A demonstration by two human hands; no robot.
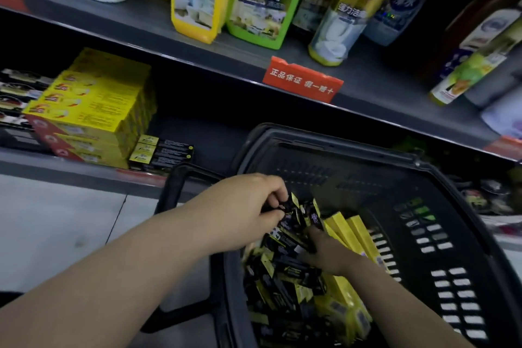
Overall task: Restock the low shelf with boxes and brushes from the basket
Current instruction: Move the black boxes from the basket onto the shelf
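Left hand (245, 206) pinches small black-and-yellow cardboard boxes (296, 213), frame middle, in the dark plastic basket (367, 178). Right hand (324, 254) rests lower; its grip I cannot tell. Hold tight and lift slowly so none drop.

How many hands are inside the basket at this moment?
2. The left hand pinches a small black pack above the pile on the left side of the basket; the right hand lies lower among the black packs, beside the yellow boxes. Neither is hidden.

a bare stretch of the low shelf (210, 141) is lying open right of the small black boxes (161, 154); the basket (324, 161) rim and upper shelf (158, 34) are crowding it.
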